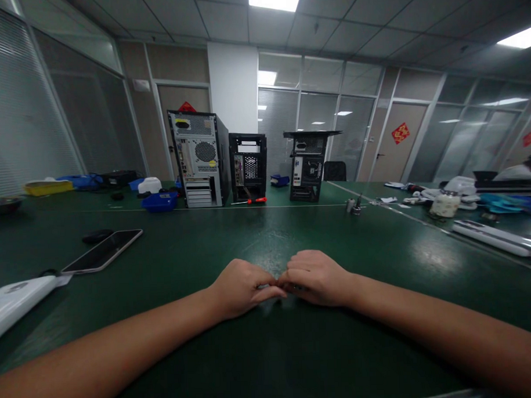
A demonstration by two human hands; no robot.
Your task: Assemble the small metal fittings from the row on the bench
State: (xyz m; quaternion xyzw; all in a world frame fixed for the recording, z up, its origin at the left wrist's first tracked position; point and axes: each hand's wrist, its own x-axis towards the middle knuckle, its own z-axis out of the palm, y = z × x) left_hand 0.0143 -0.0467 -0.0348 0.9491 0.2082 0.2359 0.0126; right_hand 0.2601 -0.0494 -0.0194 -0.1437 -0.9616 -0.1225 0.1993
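My left hand [242, 288] rests low over the green table [184, 364], its fingers curled and its thumb pointing toward the other hand. My right hand [317, 278] meets it fingertip to fingertip, fingers bent inward and closed. Whatever may be between the fingertips is hidden or too small to make out. Beyond the hands, at the far side of the table, stand a large computer case [203, 160], a smaller black case frame [249, 167] and a third computer case [307, 168] with a flat panel on top. A red-handled screwdriver [257, 200] lies before the middle one.
To the left lie a tablet [104, 251], a dark computer mouse [98, 236], a white device [20, 300] and a blue bin [160, 201]. Small metal parts [355, 205] stand right of centre. On the right are a long silver bar [493, 237] and a white jar [445, 204].
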